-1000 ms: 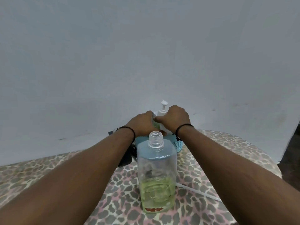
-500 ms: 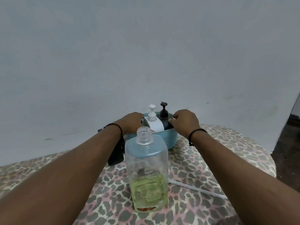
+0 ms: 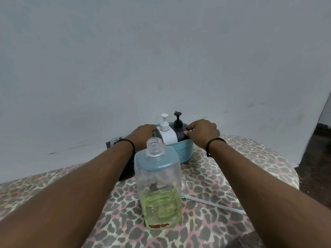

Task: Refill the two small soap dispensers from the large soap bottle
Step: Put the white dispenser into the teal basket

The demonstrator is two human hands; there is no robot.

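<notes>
The large clear soap bottle (image 3: 158,185) stands uncapped in front of me, with yellow-green soap in its lower third. Behind it a blue perforated basket (image 3: 185,153) holds two small pump dispensers, a white one (image 3: 166,134) and a black one (image 3: 179,130), both upright with pumps on. My left hand (image 3: 143,135) grips the basket's left rim, partly hidden behind the big bottle's neck. My right hand (image 3: 203,133) grips the right rim, its fingertips against the black dispenser.
A long white pump tube (image 3: 213,204) lies on the leopard-print tabletop (image 3: 223,176) right of the big bottle. A black object (image 3: 127,170) with a small clear bottle neck (image 3: 113,141) sits at the left by the wall. The table's edge curves off at the right.
A second ago both hands were together on the white dispenser. They have moved apart to the basket's two sides, and both dispensers now stand uncovered in it.
</notes>
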